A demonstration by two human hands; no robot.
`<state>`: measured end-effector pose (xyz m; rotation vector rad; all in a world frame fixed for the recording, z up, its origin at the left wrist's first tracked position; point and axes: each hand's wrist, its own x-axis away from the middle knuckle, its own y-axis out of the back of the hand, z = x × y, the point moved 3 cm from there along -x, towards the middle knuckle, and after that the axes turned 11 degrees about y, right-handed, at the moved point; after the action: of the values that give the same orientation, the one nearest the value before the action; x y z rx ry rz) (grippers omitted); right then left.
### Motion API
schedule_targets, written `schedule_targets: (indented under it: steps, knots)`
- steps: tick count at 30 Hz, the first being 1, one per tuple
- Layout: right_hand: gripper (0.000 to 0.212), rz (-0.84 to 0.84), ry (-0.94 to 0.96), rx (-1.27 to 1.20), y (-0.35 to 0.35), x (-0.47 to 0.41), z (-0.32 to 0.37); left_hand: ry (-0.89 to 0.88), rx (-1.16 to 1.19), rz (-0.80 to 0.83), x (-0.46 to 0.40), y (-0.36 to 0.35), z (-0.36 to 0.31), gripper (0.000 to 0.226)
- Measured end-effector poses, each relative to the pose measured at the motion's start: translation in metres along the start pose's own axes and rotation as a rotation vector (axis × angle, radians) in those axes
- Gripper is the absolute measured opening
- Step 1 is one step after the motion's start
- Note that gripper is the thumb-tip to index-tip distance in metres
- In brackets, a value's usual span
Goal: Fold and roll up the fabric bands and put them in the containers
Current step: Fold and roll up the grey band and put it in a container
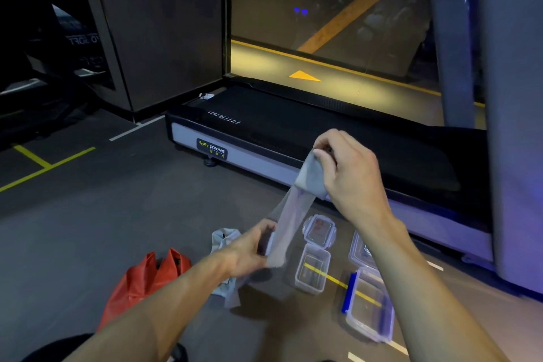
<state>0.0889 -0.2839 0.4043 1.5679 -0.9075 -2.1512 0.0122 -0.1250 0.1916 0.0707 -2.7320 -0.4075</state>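
Two hands hold one pale grey fabric band (289, 223) taut above the floor (117, 229): the right hand (349, 173) grips its upper end, the left hand (252, 253) pinches its lower end. A second grey cloth (224, 239) is mostly hidden behind the left wrist. The small clear plastic container (313, 272), lid open, appears empty; the blue-clipped clear container (368, 308) is partly covered by the right forearm. An orange bag (141, 282) lies nearby.

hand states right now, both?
Left hand: grips the lower end of the grey fabric band.
Right hand: grips the band's upper end.
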Motion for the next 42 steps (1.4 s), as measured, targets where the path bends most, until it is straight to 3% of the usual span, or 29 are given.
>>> schedule_targets:
  steps: [4, 8, 10, 13, 18, 24, 29, 32, 38, 42]
  knots:
    - [0.009, -0.024, 0.0, 0.001, 0.002, -0.001, 0.001, -0.023, -0.107, -0.062, -0.001, 0.002, 0.0, 0.026]
    - [0.009, -0.039, -0.01, 0.002, 0.004, -0.001, -0.001, 0.003, 0.083, -0.016, 0.001, -0.007, -0.002, 0.053]
    - [0.01, -0.042, -0.018, 0.005, 0.004, -0.001, -0.003, -0.053, -0.047, -0.041, -0.001, -0.005, 0.001, 0.065]
    - [0.01, -0.041, -0.021, 0.017, 0.005, 0.0, -0.005, -0.062, -0.165, -0.068, -0.002, 0.002, 0.001, 0.045]
    - [0.01, -0.065, -0.055, 0.011, 0.011, 0.001, -0.013, -0.048, -0.006, -0.014, 0.005, 0.0, -0.012, 0.049]
    - [0.011, -0.075, -0.127, 0.048, 0.017, 0.007, -0.031, -0.112, 0.04, 0.12, 0.021, -0.002, -0.027, 0.029]
    - [0.011, -0.052, -0.176, 0.081, 0.017, 0.014, -0.045, -0.23, 0.002, 0.036, 0.022, -0.001, -0.031, 0.042]
    - [0.013, -0.029, -0.215, 0.083, 0.02, 0.021, -0.056, -0.215, 0.017, -0.035, 0.021, 0.005, -0.032, 0.047]
    - [0.014, 0.045, -0.275, 0.117, 0.025, 0.038, -0.077, -0.301, 0.01, -0.132, 0.023, 0.026, -0.033, 0.036]
    - [0.014, 0.133, -0.311, 0.159, 0.023, 0.051, -0.089, -0.323, -0.158, -0.241, 0.028, 0.046, -0.033, 0.032]
